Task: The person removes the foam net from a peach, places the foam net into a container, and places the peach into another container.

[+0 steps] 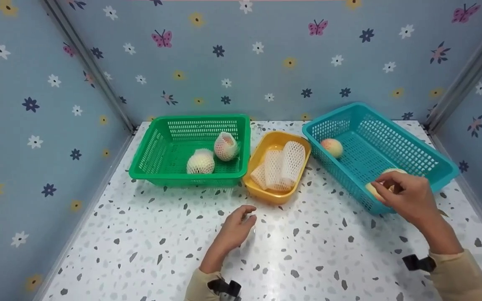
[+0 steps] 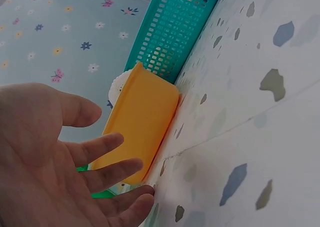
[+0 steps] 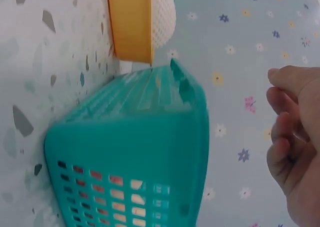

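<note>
Over the near end of the teal basket (image 1: 337, 171), my right hand (image 1: 410, 196) hovers with its fingers loosely curled. In the right wrist view nothing shows between those fingers, and they are above the rim. Peaches lie below the hand, one pale peach (image 1: 374, 191) partly covered by it. Another peach (image 1: 332, 148) sits at the basket's left side. My left hand (image 1: 234, 228) is held in front of the yellow tray (image 1: 262, 193), fingers spread and relaxed, holding nothing. White foam net sleeves (image 1: 293, 161) lie in that tray.
A green basket (image 1: 191, 179) stands left of the yellow tray, with two net-wrapped peaches (image 1: 226, 147) inside. The baskets and tray stand on a speckled white table (image 1: 149, 251). Flowered panels (image 1: 241, 62) enclose the back and sides.
</note>
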Demonstrator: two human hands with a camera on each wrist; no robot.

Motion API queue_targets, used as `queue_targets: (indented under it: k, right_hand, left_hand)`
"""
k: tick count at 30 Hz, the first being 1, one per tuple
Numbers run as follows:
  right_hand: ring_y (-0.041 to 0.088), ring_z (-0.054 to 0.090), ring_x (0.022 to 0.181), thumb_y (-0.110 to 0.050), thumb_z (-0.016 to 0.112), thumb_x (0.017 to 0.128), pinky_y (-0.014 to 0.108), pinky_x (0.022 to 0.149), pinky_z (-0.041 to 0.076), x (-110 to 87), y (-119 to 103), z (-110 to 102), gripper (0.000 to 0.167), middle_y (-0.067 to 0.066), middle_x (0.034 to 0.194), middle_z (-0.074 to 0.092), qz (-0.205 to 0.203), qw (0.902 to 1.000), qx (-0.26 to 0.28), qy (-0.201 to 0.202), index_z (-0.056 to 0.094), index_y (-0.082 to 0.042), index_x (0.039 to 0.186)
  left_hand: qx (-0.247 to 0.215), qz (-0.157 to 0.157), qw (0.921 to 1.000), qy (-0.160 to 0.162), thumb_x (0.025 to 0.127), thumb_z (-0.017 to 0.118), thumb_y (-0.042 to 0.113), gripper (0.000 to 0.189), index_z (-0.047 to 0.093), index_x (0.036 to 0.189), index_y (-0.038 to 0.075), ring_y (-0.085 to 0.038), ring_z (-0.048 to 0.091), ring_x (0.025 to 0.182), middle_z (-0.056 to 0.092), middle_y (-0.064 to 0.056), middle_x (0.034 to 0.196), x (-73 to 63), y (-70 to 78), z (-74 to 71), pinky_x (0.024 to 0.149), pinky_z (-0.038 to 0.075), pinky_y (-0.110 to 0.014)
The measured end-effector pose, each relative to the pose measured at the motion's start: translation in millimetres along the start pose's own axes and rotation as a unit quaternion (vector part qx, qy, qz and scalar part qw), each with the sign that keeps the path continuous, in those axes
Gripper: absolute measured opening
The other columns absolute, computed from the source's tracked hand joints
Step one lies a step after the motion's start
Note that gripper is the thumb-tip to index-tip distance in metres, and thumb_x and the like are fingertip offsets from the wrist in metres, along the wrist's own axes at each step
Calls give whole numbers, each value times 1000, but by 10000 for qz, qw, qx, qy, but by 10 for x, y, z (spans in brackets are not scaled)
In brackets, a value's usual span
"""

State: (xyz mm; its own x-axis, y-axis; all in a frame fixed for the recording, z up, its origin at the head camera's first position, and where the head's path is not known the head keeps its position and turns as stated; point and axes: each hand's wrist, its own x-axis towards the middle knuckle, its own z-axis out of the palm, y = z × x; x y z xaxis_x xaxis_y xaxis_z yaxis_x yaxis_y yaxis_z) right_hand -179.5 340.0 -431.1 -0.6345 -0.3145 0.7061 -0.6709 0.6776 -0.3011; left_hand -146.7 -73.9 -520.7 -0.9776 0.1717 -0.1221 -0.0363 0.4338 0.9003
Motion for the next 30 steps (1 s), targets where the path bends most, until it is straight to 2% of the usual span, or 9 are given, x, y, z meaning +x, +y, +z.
queue_targets:
  k: [4, 10, 15, 19, 24, 30]
  right_hand:
    - [1, 46, 50, 0, 83, 72, 16, 48, 38, -3, -138, 64, 19, -6, 66, 63, -85, 9998, -82, -156, 72, -12, 83]
    - [0, 48, 53, 1, 83, 71, 16, 49, 41, -39, -274, 190, 22, -9, 67, 61, -214, 9991, 63, -372, 70, -14, 81]
    - [-1, 51, 55, -2, 81, 75, 17, 49, 43, -80, -355, 285, 19, -11, 69, 62, -252, 9975, 143, -651, 71, -16, 83]
    - [-2, 54, 57, -2, 80, 75, 18, 50, 46, -116, -397, 355, 19, -10, 70, 63, -494, 9959, 157, -735, 70, -16, 84]
    - [-3, 54, 57, -1, 80, 73, 15, 50, 46, -144, -427, 430, 22, -12, 69, 62, -853, 9937, 107, -718, 68, -17, 82]
    - [-3, 54, 58, -3, 78, 76, 16, 49, 45, -215, -439, 497, 18, -13, 70, 62, -774, 9920, 305, -952, 68, -17, 83]
  left_hand:
    - [-57, 45, 9999, -82, 102, 49, 24, 35, 56, 131, 6, -33, 44, 130, 53, -10, 135, -8, 8, -4, 104, 37, -47]
    - [-45, 40, 9999, -123, 103, 48, 23, 34, 57, 131, 8, -35, 44, 129, 53, -10, 135, -21, 57, -15, 103, 38, -48]
    - [32, 361, 9993, -6, 102, 50, 22, 32, 58, 130, 7, -34, 48, 124, 55, -8, 132, -65, 155, -83, 99, 41, -48]
    - [70, 655, 9978, -33, 102, 51, 22, 32, 58, 130, 9, -33, 48, 123, 54, -7, 132, -83, 241, -192, 98, 42, -48]
    - [237, 904, 9956, -112, 102, 51, 23, 32, 58, 131, 10, -34, 46, 125, 53, -7, 133, -42, 367, -377, 99, 41, -50]
    - [689, 1151, 9909, 87, 101, 53, 23, 31, 59, 130, 12, -26, 48, 121, 54, -4, 131, 110, 571, -640, 97, 43, -48]
